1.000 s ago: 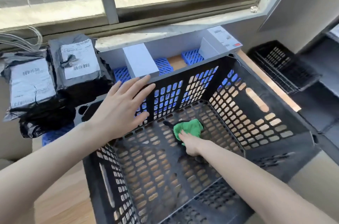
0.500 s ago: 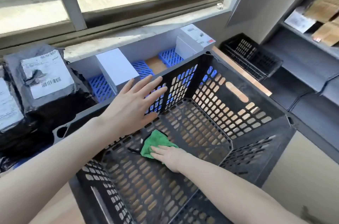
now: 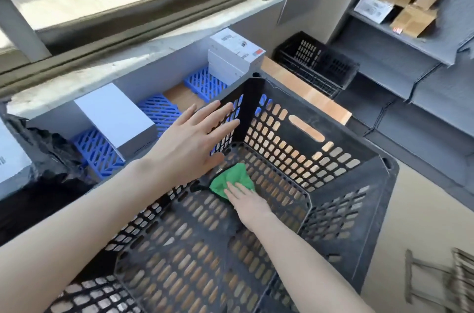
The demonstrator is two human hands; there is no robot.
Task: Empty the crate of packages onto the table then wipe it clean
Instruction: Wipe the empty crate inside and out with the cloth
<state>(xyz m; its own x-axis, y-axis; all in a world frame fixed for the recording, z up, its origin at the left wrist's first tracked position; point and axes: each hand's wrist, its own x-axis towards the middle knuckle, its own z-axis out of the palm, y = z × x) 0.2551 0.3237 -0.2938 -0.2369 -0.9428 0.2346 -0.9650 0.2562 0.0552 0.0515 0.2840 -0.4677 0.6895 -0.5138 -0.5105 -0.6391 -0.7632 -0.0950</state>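
Since the frame half a second earlier, the right hand [image 3: 247, 203] had pushed the green cloth [image 3: 229, 179] along the crate floor toward the far corner, and the left hand [image 3: 189, 143] had slid along the far wall closer to that corner post. From the head camera, the black perforated crate [image 3: 369, 148] filled the middle and the 6 o'clock part of the picture, sitting on the wooden table [image 3: 307, 93], with nothing in it but the cloth and the hand. The left hand lay flat against the far wall near the rim, its fingers straight and spread, gripping nothing. The right hand reached down to the floor, its fingers straight and laid flat on the near edge of the cloth, pressing rather than clutching it. The cloth sat bunched on the floor at the foot of the far wall, just below the left palm. Outside the crate, a black plastic-wrapped package [image 3: 51, 156] lay at 9 o'clock, a plain white box [image 3: 115, 118] at 10 o'clock on blue slatted pallets [image 3: 97, 148], and a labelled white box [image 3: 234, 56] at 12 o'clock under the window sill [image 3: 154, 51]. A second black crate [image 3: 315, 61] stood at 1 o'clock past the table's end, with cardboard boxes [image 3: 410, 18] on a grey shelf [image 3: 400, 38] at 2 o'clock.
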